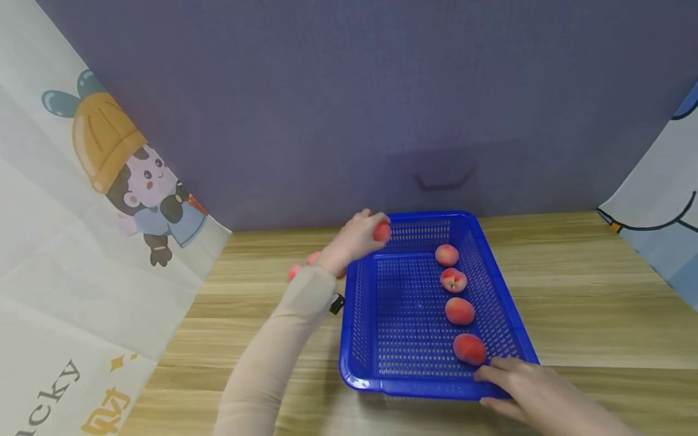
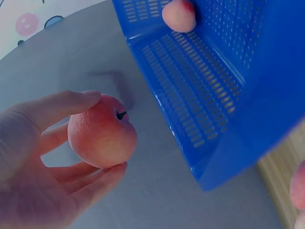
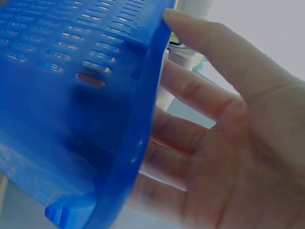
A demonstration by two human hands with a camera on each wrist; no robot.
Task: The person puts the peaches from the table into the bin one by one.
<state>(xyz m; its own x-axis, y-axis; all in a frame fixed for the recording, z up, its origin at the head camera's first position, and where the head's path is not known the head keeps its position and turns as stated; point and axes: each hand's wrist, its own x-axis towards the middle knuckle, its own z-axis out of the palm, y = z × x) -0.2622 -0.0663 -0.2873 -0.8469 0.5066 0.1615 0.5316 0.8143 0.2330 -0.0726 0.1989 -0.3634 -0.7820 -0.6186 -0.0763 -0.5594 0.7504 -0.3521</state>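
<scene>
My left hand (image 1: 360, 235) holds a peach (image 2: 102, 131) between thumb and fingers, its stem hollow showing in the left wrist view. Hand and fruit are at the far left corner of a blue plastic basket (image 1: 403, 387). Inside the basket, several peaches (image 1: 460, 310) form a row along the right side. At the near right corner my right hand (image 1: 526, 387) grips the basket's rim, with the thumb on the outer side and the fingers over the edge. More peaches (image 1: 295, 272) lie on the table left of the basket, partly hidden by my left forearm.
The basket stands on a wood-grain table (image 1: 572, 290). Behind it rises a grey-purple panel (image 1: 349, 109). A white printed sheet (image 1: 65, 242) borders the table on the left, and another printed sheet (image 1: 665, 200) is on the right.
</scene>
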